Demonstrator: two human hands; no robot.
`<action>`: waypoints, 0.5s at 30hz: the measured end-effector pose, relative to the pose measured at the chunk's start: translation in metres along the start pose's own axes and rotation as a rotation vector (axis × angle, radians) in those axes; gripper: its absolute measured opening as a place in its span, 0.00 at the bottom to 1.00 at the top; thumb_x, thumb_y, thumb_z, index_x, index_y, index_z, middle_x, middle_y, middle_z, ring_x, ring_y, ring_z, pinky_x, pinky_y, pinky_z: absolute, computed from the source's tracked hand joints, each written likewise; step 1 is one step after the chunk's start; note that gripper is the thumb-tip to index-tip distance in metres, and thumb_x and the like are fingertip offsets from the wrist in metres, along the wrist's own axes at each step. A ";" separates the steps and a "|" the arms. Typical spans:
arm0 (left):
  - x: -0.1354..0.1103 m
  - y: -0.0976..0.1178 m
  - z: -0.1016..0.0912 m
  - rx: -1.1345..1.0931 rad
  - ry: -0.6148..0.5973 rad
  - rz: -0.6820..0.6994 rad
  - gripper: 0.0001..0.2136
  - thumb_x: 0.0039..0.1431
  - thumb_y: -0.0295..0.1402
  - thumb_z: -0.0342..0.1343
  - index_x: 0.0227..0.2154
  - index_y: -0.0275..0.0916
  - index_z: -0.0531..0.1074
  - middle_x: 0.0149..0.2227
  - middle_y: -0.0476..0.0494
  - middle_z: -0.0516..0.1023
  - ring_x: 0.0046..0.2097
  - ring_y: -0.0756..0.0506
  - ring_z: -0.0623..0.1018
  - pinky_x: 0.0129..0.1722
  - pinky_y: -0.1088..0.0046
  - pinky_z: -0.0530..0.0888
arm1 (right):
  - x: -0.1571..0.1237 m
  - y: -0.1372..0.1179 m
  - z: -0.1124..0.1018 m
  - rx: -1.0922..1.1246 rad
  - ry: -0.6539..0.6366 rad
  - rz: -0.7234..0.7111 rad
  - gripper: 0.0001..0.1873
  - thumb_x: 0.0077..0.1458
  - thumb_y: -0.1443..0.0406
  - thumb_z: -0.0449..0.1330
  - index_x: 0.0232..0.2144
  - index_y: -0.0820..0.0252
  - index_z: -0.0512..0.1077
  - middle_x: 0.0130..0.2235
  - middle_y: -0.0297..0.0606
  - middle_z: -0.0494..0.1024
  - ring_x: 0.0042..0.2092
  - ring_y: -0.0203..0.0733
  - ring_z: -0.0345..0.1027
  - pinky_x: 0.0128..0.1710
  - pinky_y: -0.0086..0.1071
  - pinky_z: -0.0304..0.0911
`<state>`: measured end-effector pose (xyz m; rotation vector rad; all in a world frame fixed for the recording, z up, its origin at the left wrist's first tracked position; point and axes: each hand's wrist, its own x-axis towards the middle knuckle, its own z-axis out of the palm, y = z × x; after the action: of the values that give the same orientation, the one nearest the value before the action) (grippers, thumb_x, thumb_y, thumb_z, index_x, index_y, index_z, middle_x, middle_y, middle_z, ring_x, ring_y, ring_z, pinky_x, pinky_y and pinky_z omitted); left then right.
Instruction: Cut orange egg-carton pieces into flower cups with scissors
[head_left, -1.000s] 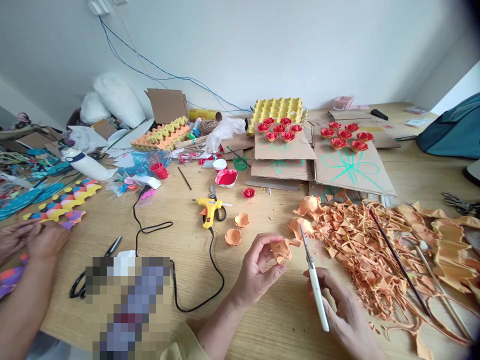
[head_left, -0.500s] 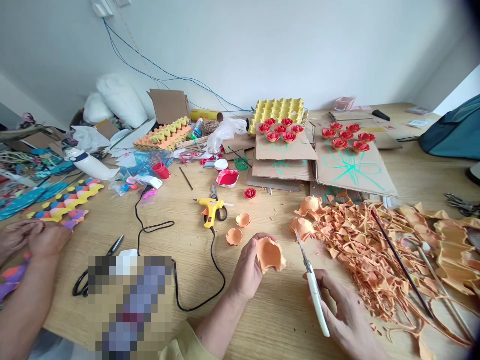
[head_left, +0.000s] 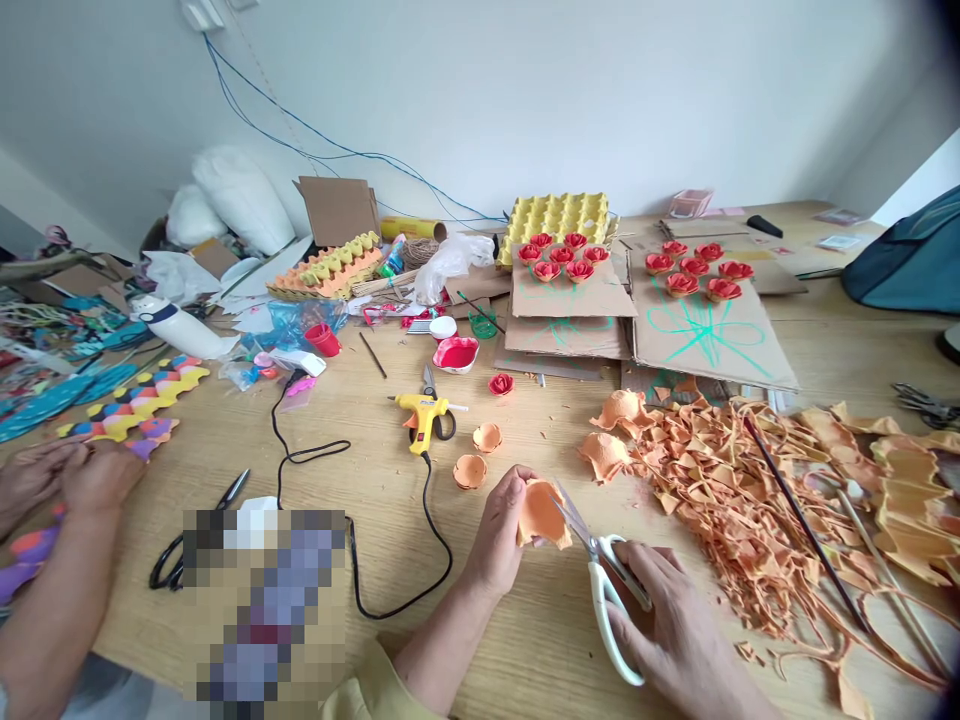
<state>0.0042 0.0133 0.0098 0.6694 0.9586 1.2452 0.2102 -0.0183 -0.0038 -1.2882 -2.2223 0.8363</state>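
My left hand grips an orange egg-carton cup just above the wooden table. My right hand holds white-handled scissors, blades parted and touching the cup's right edge. Two trimmed orange cups lie beyond my left hand, near a yellow glue gun whose black cord runs toward me.
A heap of orange carton scraps with thin sticks fills the right side. Cardboard sheets with red paper roses and a yellow egg tray sit at the back. Another person's hands work on colourful pieces at left, black scissors beside them.
My right hand swung the scissors in from the right and opened the blades onto the cup. My left hand turned the cup toward them.
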 end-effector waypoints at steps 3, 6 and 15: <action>0.000 -0.002 -0.002 0.041 -0.019 0.027 0.22 0.58 0.57 0.53 0.37 0.39 0.69 0.32 0.47 0.71 0.29 0.50 0.67 0.25 0.76 0.60 | 0.000 0.002 0.002 0.009 0.022 0.019 0.09 0.62 0.57 0.56 0.34 0.55 0.67 0.33 0.38 0.75 0.35 0.44 0.68 0.37 0.37 0.65; 0.000 -0.004 -0.002 -0.008 -0.026 0.060 0.22 0.60 0.54 0.52 0.40 0.38 0.71 0.38 0.43 0.74 0.34 0.48 0.69 0.27 0.75 0.64 | 0.000 0.002 0.002 0.040 0.036 0.076 0.12 0.63 0.55 0.55 0.32 0.55 0.68 0.30 0.36 0.75 0.32 0.43 0.68 0.34 0.34 0.65; 0.001 0.004 0.003 -0.176 -0.266 0.095 0.21 0.59 0.47 0.58 0.51 0.42 0.71 0.47 0.40 0.72 0.38 0.48 0.69 0.33 0.74 0.70 | 0.000 0.001 0.000 0.239 -0.006 0.250 0.16 0.60 0.51 0.55 0.33 0.57 0.70 0.26 0.32 0.71 0.29 0.40 0.63 0.27 0.29 0.60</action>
<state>0.0053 0.0148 0.0142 0.7265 0.5964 1.2706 0.2110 -0.0181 -0.0040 -1.4610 -1.9187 1.1596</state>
